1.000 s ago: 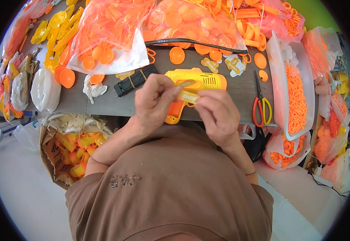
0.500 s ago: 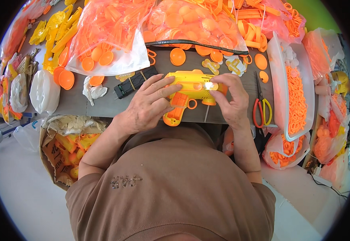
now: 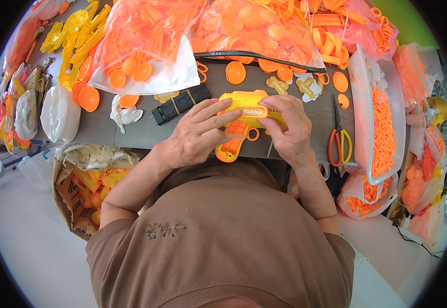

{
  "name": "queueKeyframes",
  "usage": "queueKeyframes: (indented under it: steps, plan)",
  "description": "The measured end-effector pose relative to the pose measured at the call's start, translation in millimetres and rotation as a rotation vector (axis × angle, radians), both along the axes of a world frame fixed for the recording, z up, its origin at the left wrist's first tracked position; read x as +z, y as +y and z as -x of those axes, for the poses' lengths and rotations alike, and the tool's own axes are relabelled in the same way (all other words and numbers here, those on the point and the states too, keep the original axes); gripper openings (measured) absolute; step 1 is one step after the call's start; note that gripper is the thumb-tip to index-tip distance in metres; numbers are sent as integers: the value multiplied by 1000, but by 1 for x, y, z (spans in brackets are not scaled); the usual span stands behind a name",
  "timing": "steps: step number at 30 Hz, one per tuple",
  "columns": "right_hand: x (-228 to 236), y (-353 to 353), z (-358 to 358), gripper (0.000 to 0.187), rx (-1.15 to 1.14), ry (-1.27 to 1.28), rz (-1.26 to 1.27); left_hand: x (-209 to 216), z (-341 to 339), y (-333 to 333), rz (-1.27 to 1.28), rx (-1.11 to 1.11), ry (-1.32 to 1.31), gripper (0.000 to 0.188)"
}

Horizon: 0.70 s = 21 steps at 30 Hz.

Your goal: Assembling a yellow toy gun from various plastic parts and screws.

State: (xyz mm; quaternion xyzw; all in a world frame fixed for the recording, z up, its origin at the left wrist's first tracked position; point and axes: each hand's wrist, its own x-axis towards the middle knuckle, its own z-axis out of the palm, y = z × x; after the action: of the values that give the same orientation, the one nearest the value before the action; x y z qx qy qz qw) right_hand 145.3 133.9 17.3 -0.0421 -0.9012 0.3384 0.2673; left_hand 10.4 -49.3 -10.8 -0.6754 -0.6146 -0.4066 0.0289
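A yellow toy gun (image 3: 244, 96) with an orange grip (image 3: 229, 147) lies on its side at the near edge of the table. My left hand (image 3: 195, 134) holds its rear end, with fingertips against the yellow body. Around the front part, my right hand (image 3: 291, 127) has its thumb and fingers closed. Between my hands a long orange label (image 3: 254, 112) with pale lettering sits on the gun's side. The fingers of my right hand touch the label's front end and cover some of the barrel.
Scissors (image 3: 340, 146) with red and yellow handles lie right of my hands, beside a clear bin (image 3: 359, 102) of orange rings. A black block (image 3: 182, 105) is behind my left hand. Bags (image 3: 146, 31) of orange parts line the back. A carton (image 3: 72, 205) stands below left.
The bright glare on the label is gone and its face now shows plainly. My right hand has shifted slightly inward along the gun. The whole view has moved a little.
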Motion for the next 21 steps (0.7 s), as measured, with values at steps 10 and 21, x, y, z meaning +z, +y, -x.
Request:
queueKeyframes:
  steps: [10,21]
  plan:
    - [-1,-4,1,38,6,12,-57,7,-2,1,45,39,131,10]
    - [-9,-2,-22,49,7,-111,-547,2,-3,1,55,33,85,6]
